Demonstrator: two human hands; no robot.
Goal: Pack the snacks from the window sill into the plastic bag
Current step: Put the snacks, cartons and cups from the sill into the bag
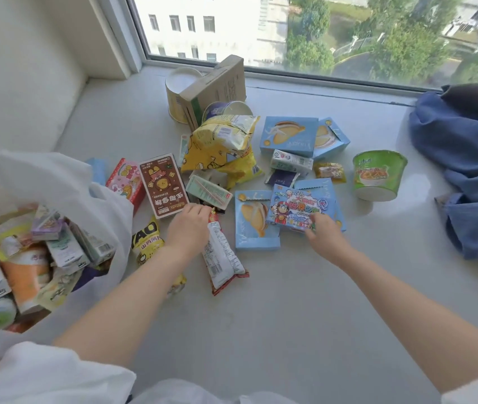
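Green noodle cup, blue cloth

Bare window sill fills the lower centre and lower right of the frame, open for a hand to pass. Snacks crowd the middle: the yellow chip bag, blue boxes and the green noodle cup. The plastic bag, its mouth packed, blocks the left; blue cloth blocks the right edge. A bare strip runs along the window frame at upper right.
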